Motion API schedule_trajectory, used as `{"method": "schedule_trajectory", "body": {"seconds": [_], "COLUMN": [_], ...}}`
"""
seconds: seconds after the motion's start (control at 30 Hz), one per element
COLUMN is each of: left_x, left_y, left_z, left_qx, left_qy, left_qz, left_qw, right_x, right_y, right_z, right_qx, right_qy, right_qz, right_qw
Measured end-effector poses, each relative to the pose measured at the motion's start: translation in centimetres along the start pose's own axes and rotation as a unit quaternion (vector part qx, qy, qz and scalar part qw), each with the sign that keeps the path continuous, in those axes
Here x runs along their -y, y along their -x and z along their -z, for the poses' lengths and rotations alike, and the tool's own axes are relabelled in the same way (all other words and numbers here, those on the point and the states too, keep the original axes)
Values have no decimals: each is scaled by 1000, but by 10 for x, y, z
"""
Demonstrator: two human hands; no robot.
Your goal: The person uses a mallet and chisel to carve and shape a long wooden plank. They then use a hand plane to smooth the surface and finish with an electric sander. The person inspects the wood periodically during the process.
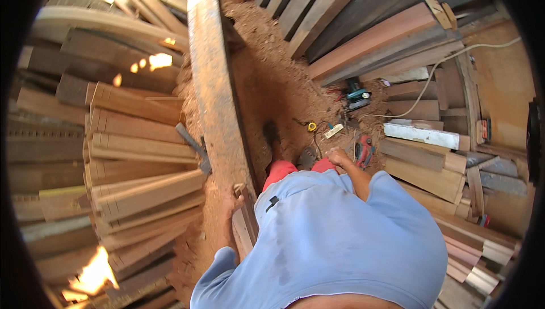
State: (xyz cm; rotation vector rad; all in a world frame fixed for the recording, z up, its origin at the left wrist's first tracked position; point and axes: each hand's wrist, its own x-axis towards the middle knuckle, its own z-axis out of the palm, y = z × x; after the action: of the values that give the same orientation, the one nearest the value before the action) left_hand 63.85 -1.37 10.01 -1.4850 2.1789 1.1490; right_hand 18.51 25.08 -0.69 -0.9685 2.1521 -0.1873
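Note:
A long, weathered wooden beam [213, 70] runs away from me on a base at left centre. My left hand [230, 201] is beside its near end, fingers curled at the pale tip of a narrow wooden piece [245, 232]; my shirt hides part of that piece. Close to my red shorts, my right hand [339, 158] is closed, and whatever it may hold is hidden. A grey hammer-like tool [195, 145] lies against the beam's left side. Right of my feet are a yellow tape measure [312, 127], a white power strip [334, 131] and a red power tool [364, 149].
Stacked boards [145, 156] crowd the left side, and thick planks [374, 39] fill the far right. A teal power tool [357, 96] sits on the sawdust-covered ground [272, 82]. One pale cable [434, 73] trails over the wood at right.

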Motion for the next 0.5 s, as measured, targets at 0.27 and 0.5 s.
{"method": "schedule_trajectory", "body": {"seconds": [0.27, 0.5], "left_x": [-27, -71], "left_y": [-90, -187], "left_z": [72, 91], "left_qx": [409, 394], "left_qy": [-272, -406], "left_qz": [-133, -170], "left_qw": [861, 806], "right_x": [7, 67], "right_y": [-57, -7], "right_z": [-2, 34], "right_qx": [-85, -70], "right_qy": [-8, -233], "right_qz": [76, -179], "right_qw": [993, 953]}}
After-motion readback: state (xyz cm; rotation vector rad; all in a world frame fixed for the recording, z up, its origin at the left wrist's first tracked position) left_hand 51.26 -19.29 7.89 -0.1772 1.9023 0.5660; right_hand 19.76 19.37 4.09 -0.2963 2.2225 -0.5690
